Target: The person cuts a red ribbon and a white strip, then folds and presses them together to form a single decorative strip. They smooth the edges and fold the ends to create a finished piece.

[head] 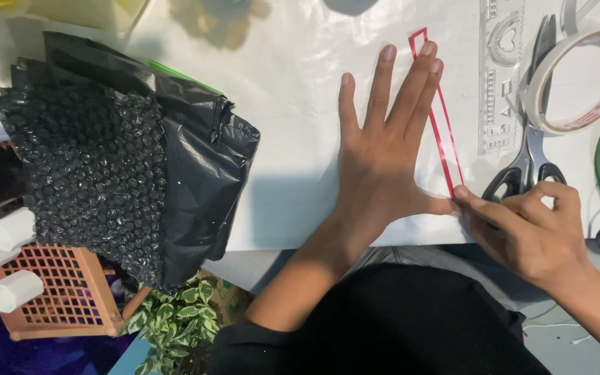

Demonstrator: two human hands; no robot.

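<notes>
**Worktable, white covering: strip being pressed flat**

White table covering (293, 104) carries the work. Left hand (383, 149), spread flat and grasping nothing, pins a red-edged clear strip (446, 135) under its fingertips, apparently to steady it. Right hand (522, 229) pinches the strip's near end. Just beside: scissors (532, 149), tape roll (578, 80), clear stencil ruler (498, 76). Orange crate (71, 292) holds white tubes (8, 239); black bubble wrap (92, 173) overlaps it.

Left hand (383, 149) flat, palm down, fingers spread and pointing away, thumb stretched toward the right. Right hand (526, 226) loosely curled, index fingertip touching the left thumb tip. Both forearms bare.
</notes>
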